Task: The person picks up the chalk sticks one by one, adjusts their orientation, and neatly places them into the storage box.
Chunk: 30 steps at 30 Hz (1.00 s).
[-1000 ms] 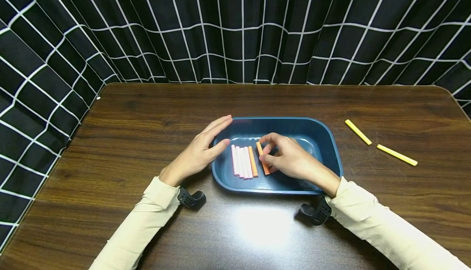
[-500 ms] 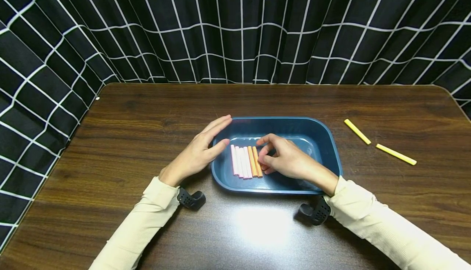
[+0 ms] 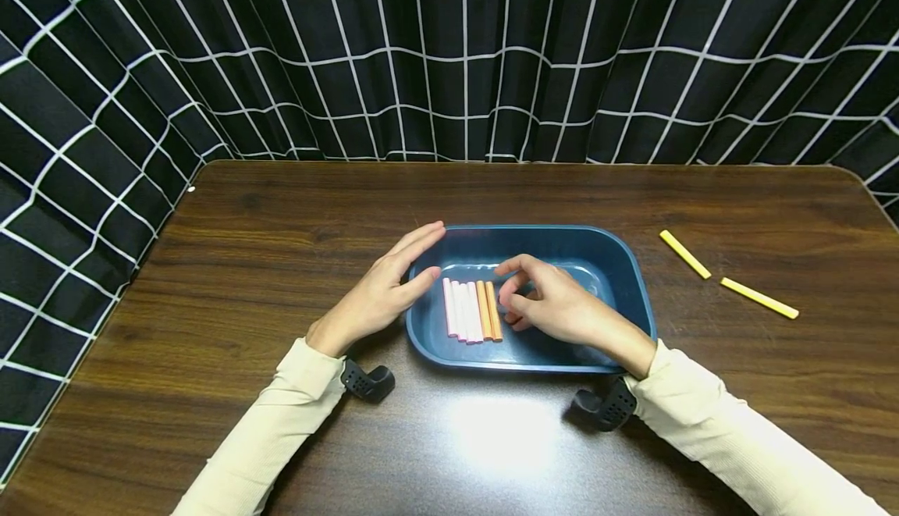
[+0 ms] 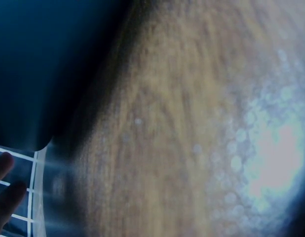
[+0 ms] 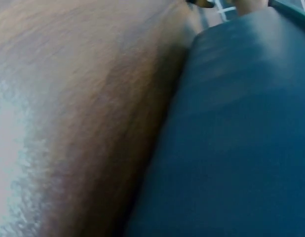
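In the head view a blue plastic tray holds a row of chalk sticks lying side by side. Several are pale pink to white chalk sticks, with two orange chalk sticks at the row's right end. My left hand rests at the tray's left rim, fingers extended and thumb over the inside. Inside the tray, just right of the orange chalk, is my right hand, its fingers loosely bent and a small gap between fingertips and chalk. Neither hand holds anything. The wrist views show mostly tray wall and blurred wood.
Two yellow chalk sticks, one farther back and one nearer, lie on the brown wooden table right of the tray. A black curtain with white grid lines hangs behind the table. Bright glare marks the table's front.
My right hand slid the second orange chalk stick left against the first, then let go and drew slightly right. The left hand stays in place.
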{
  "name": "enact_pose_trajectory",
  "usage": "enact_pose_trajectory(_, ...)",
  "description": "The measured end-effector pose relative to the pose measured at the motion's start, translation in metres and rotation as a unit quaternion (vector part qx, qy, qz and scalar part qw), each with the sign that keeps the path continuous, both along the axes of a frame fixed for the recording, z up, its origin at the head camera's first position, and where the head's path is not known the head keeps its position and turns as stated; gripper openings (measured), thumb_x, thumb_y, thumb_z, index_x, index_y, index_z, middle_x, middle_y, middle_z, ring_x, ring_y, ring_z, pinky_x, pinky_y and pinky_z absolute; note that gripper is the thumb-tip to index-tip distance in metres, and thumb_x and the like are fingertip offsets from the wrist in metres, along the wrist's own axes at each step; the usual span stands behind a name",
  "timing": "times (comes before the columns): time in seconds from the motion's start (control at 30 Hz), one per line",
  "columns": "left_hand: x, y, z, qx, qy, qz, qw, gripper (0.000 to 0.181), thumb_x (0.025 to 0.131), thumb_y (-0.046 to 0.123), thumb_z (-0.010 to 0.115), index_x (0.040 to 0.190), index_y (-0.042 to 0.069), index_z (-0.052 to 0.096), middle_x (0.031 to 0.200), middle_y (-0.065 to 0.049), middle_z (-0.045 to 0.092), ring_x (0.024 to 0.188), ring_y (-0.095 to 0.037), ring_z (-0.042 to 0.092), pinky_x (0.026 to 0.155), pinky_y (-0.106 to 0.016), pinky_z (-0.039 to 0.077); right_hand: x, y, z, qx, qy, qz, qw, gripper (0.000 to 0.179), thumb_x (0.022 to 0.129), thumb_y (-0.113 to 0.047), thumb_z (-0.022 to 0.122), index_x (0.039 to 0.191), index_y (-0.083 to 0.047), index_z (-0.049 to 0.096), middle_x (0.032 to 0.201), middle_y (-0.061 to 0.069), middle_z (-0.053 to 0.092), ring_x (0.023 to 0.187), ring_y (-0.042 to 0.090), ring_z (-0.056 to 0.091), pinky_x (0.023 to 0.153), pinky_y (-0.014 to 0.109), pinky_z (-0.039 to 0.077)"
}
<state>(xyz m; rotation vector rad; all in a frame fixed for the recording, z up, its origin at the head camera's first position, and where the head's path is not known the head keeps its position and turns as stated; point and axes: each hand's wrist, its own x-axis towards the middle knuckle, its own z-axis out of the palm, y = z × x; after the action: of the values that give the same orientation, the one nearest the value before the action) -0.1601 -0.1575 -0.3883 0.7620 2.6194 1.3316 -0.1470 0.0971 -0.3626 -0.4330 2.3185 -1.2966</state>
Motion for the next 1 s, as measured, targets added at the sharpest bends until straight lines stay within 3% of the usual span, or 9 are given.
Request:
enact_pose_trajectory(0.2,0.000,0.001,0.001,0.001,-0.005,0.003,1.0000,0.056,0.101,0.020,0.054,0.153,0.010,0.037,0.163,-0.005,0.030,0.151,-0.022,0.028,0.123,-0.048,0.024,0.000,0.008,0.006,-0.011,0.015,0.005,0.9998,0.037,0.097,-0.001,0.055,0.133,0.007,0.047,0.108,0.021,0.060,0.087,0.025,0.070,0.074,0.035,0.062)
enact_pose_trajectory(0.5,0.000,0.001,-0.001,0.001,-0.006,0.002,1.0000,0.056,0.102,0.021,0.054,0.153,0.009,0.037,0.163,-0.004,0.030,0.152,-0.022,0.027,0.124,-0.047,0.023,0.003,0.023,0.014,0.010,0.095,0.021,0.9952,0.033,0.094,-0.008,0.064,0.125,0.002,0.060,0.113,0.019,0.067,0.099,0.026,0.068,0.077,0.024,0.057)
enact_pose_trajectory(1.0,0.001,0.000,0.001,0.001,-0.004,0.002,1.0000,0.056,0.102,0.023,0.054,0.153,0.009,0.037,0.163,-0.003,0.030,0.152,-0.021,0.027,0.124,-0.047,0.023,0.007,0.043,0.032,0.004,0.141,0.000,0.9900,0.031,0.094,-0.010,0.067,0.123,-0.002,0.062,0.111,0.015,0.068,0.098,0.019,0.068,0.081,0.020,0.054)
